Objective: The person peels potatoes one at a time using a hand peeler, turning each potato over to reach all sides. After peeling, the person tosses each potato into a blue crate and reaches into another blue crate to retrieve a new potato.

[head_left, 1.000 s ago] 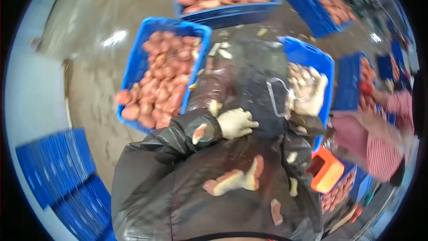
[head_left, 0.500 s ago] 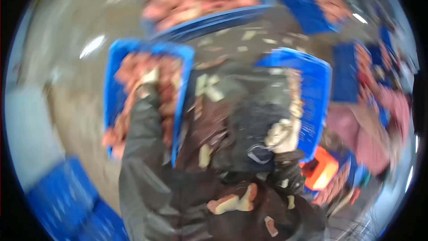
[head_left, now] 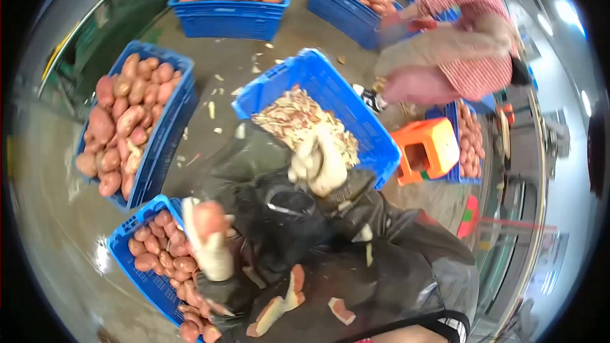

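My left hand (head_left: 216, 262), in a pale glove and slightly blurred, grips a red-skinned potato (head_left: 208, 217). It is beside a blue crate of potatoes (head_left: 121, 241) at lower left. My right hand (head_left: 323, 165), also gloved, has its fingers curled; what they hold, if anything, I cannot make out. Below and around it are pale and reddish peelings (head_left: 286, 114) in a tilted blue crate (head_left: 365, 121). Bits of peel (head_left: 295, 287) lie on my dark waterproof apron (head_left: 387, 279).
A larger crate of potatoes (head_left: 187, 105) stands at left, others (head_left: 232, 20) at the back. To the right are an orange plastic stool (head_left: 438, 143) and a person in a checked pink top (head_left: 476, 67) bending over. Peel scraps (head_left: 211, 110) litter the wet floor.
My left hand has come up out of the potato crate with a potato. My view has turned, so the crates appear shifted. My right hand is now over the peelings.
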A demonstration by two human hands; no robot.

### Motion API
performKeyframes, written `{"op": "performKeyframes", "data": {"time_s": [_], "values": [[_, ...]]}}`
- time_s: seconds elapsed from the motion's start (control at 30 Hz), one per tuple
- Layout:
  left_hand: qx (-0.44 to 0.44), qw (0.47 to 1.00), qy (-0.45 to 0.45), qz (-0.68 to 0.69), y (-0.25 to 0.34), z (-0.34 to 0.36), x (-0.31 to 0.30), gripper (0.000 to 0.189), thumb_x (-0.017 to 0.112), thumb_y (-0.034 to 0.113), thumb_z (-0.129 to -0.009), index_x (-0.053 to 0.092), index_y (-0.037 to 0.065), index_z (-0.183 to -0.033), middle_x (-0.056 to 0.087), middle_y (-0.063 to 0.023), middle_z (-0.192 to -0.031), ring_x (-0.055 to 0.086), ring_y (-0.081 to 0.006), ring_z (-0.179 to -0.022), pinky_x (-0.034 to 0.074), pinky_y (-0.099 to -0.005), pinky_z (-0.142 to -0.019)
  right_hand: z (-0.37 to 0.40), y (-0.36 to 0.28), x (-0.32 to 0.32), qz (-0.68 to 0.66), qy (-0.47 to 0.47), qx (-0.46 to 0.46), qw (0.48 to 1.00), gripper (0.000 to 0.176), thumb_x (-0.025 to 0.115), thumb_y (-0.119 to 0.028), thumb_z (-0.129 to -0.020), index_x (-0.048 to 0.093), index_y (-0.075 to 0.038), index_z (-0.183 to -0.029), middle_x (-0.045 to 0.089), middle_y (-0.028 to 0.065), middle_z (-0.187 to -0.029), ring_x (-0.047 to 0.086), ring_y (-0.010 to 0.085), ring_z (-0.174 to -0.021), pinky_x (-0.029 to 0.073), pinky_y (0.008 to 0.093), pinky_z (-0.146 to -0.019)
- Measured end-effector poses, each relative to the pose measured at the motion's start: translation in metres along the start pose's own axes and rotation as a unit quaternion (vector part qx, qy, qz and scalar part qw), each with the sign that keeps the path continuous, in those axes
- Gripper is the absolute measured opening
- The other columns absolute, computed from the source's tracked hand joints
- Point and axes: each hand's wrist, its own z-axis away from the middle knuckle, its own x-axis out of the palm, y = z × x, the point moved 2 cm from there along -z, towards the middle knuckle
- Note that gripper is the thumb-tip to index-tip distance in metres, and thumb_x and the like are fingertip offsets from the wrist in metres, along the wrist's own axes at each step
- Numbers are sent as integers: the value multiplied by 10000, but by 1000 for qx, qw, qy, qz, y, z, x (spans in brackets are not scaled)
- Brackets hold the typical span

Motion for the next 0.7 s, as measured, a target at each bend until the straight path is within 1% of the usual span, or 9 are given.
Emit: {"op": "performKeyframes", "data": {"time_s": [0.03, 0.07, 0.1, 0.17, 0.37, 0.5, 0.57, 0.6, 0.7], "values": [[1, 997, -67, -37, -14, 9, 30, 841, 684, 306, -733, 227, 59, -1394, 460, -120, -1199, 582, -192, -815, 479, -247, -584, -8, -13, -1, -37, -64, -26, 997, 496, 394, -514, -902, 481, -94, -655, 404, 13, -516, 459, 192, -482, 440, 376, -531], [55, 985, -110, -125, -31, 14, 55, 795, 667, 226, -757, 226, 49, -1394, 425, -123, -1246, 562, -211, -916, 478, -287, -732, -10, -19, -5, -132, 51, -16, 990, 455, 415, -513, -896, 486, -104, -709, 403, -1, -523, 447, 175, -471, 427, 353, -499], [-73, 980, -143, -116, -33, 31, 81, 738, 641, 162, -775, 243, 28, -1382, 399, -149, -1273, 481, -256, -1088, 382, -338, -928, -1, -20, -5, -115, 65, -73, 989, 430, 438, -510, -888, 481, -108, -740, 394, -3, -521, 442, 167, -461, 418, 333, -473], [9, 923, -196, -330, -67, 32, 96, 720, 634, 133, -766, 259, 16, -1369, 394, -185, -1271, 384, -307, -1187, 270, -368, -1016, -4, -7, -18, -81, 129, -43, 987, 366, 486, -429, -889, 488, -94, -742, 406, 3, -524, 435, 159, -432, 412, 294, -439], [125, 838, -227, -480, -73, 36, 102, 717, 682, 117, -689, 354, 4, -1316, 466, -170, -1200, 479, -276, -1088, 351, -361, -950, -12, 26, -66, -244, 96, 150, 953, 371, 529, -464, -863, 460, -125, -730, 378, -20, -541, 410, 161, -461, 371, 325, -460], [94, 872, -168, -450, -89, 39, 94, 669, 676, 126, -710, 382, 19, -1301, 525, -179, -1118, 558, -288, -959, 428, -359, -849, -17, 18, -68, -160, -1, 112, 981, 361, 491, -441, -891, 465, -117, -734, 408, -10, -538, 455, 168, -474, 424, 343, -488], [41, 781, -215, -585, -85, 48, 85, 676, 678, 248, -746, 383, -30, -1287, 541, -245, -991, 545, -402, -868, 459, -411, -746, -21, 28, -69, -166, 52, 121, 977, 320, 489, -375, -909, 453, -122, -716, 381, -16, -518, 442, 156, -446, 420, 326, -452], [129, 783, -195, -576, -89, 48, 88, 690, 648, 303, -771, 358, -34, -1300, 556, -240, -911, 552, -408, -743, 465, -434, -646, -25, 34, -72, -165, 31, 136, 976, 312, 483, -366, -913, 452, -121, -722, 387, -19, -528, 441, 150, -447, 420, 320, -451], [86, 817, -168, -545, -90, 51, 95, 657, 625, 280, -789, 350, -32, -1298, 583, -218, -967, 594, -378, -855, 486, -395, -714, -21, 27, -65, -133, 18, 131, 982, 311, 472, -352, -920, 464, -86, -761, 400, -3, -561, 453, 159, -484, 434, 336, -498]]}}
